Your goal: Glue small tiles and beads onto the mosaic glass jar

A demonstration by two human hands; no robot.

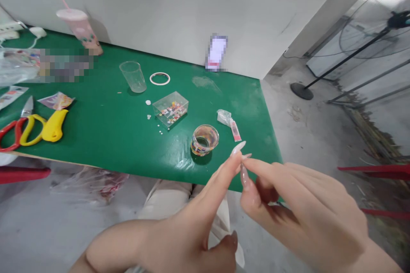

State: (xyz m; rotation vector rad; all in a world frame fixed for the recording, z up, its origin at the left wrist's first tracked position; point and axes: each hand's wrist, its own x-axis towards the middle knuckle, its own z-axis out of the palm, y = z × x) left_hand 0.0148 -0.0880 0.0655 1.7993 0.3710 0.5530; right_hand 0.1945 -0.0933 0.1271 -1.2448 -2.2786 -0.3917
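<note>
My left hand (192, 226) is held over the table's front edge, its index finger stretched out and its thumb apart below. My right hand (297, 204) meets that fingertip with thumb and index finger pinched together; anything between them is too small to make out. Just left of the fingertips stands a small clear cup (205, 140) covered in multicoloured pieces. Behind them lies a small red-and-white tube (235, 130) beside a crumpled clear wrapper (224, 117). A clear rectangular box (171, 109) holding many small coloured pieces sits further left.
On the green table (105, 128) are a clear plastic cup (133, 77), a white ring (159, 78), red-handled scissors (19, 126) and a yellow-handled tool (48, 127). A pink tumbler (80, 30) and a phone (217, 52) stand by the wall. A fan (352, 51) is at right.
</note>
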